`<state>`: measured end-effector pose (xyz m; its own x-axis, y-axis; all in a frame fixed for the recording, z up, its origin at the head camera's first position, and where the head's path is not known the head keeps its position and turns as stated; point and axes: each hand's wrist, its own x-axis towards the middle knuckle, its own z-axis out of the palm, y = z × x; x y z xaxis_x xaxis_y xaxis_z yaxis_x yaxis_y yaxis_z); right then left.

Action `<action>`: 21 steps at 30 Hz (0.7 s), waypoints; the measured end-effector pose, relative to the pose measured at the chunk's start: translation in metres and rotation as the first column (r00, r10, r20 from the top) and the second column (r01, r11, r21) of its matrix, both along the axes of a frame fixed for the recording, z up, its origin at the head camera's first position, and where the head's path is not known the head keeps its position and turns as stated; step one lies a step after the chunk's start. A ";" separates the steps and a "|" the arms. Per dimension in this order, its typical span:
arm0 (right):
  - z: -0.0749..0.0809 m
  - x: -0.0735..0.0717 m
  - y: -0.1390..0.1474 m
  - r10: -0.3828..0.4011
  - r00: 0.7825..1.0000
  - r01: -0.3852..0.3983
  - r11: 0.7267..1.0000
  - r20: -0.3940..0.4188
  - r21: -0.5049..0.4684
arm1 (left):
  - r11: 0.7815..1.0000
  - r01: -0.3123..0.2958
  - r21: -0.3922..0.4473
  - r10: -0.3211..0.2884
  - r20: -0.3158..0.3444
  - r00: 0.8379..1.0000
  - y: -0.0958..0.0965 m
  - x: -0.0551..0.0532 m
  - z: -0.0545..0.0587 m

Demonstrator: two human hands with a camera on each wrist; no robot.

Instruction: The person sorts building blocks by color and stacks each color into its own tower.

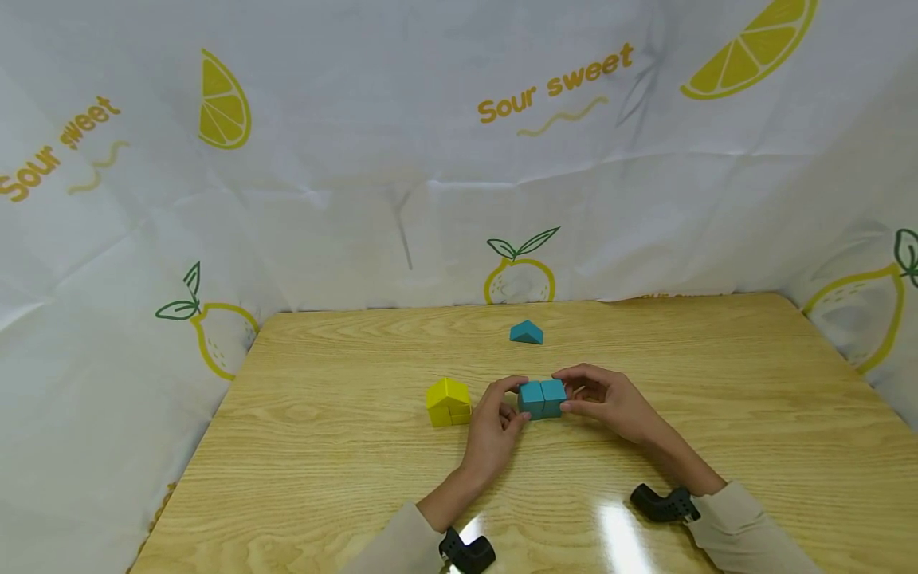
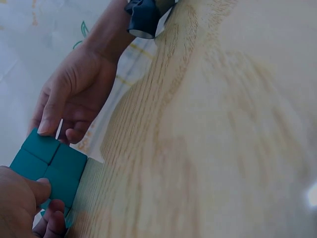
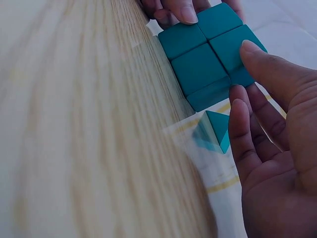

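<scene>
Several teal blocks [image 1: 543,400] stand packed together in two rows on the table. Their front faces [image 3: 198,69] meet at a cross of seams in the wrist views. My left hand [image 1: 491,434] holds the left side of the stack between thumb and fingers. From the other side, my right hand [image 1: 615,405] pinches it, its thumb on an upper block. Behind the stack lies a separate teal triangular block [image 1: 527,333], which neither hand touches. A small yellow block house [image 1: 448,402] with a peaked top stands just left of my left hand.
The wood-grain table [image 1: 330,470] reaches back to a white cloth [image 1: 344,231] printed with lemons and lettering. Black wrist-worn devices [image 1: 468,552] sit at both sleeves, close over the tabletop.
</scene>
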<state>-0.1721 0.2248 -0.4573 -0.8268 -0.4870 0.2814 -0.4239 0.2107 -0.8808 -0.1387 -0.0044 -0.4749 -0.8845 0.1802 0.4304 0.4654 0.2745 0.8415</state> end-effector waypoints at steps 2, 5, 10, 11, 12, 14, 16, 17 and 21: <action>0.000 0.000 0.000 0.001 1.000 -0.001 1.000 0.000 -0.002 | 1.000 0.000 0.003 0.000 -0.001 1.000 0.000 0.000 0.000; 0.000 -0.001 0.000 0.003 1.000 -0.003 1.000 0.002 -0.006 | 1.000 0.003 0.006 -0.003 -0.002 1.000 0.000 0.000 0.000; 0.001 -0.001 0.001 0.000 1.000 0.000 1.000 -0.006 0.001 | 1.000 0.006 0.010 -0.006 0.003 1.000 0.000 0.000 0.001; 0.001 -0.001 0.002 -0.005 1.000 0.005 1.000 -0.009 0.000 | 1.000 0.007 0.012 -0.007 0.005 1.000 0.000 0.000 0.001; 0.001 -0.001 0.002 -0.010 1.000 0.010 1.000 -0.011 -0.004 | 1.000 0.009 0.014 -0.009 0.008 1.000 0.000 0.000 0.002; 0.002 -0.002 0.003 -0.022 1.000 0.022 1.000 -0.012 -0.018 | 1.000 0.011 0.019 -0.011 0.014 1.000 0.000 0.000 0.002; 0.002 -0.003 0.004 -0.033 0.999 0.032 0.999 -0.003 -0.041 | 1.000 0.012 0.023 -0.013 0.017 1.000 0.000 0.001 0.002; 0.002 -0.003 0.004 -0.036 0.999 0.036 0.998 0.006 -0.051 | 1.000 0.011 0.024 -0.012 0.017 1.000 0.000 0.001 0.002; 0.003 -0.006 0.006 -0.060 0.998 0.062 0.994 0.023 -0.085 | 1.000 0.009 0.026 -0.009 0.016 1.000 0.000 0.001 0.002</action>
<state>-0.1778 0.2307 -0.4543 -0.8601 -0.4105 0.3028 -0.3944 0.1587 -0.9051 -0.1375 -0.0040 -0.4724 -0.8899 0.1772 0.4203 0.4537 0.2483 0.8559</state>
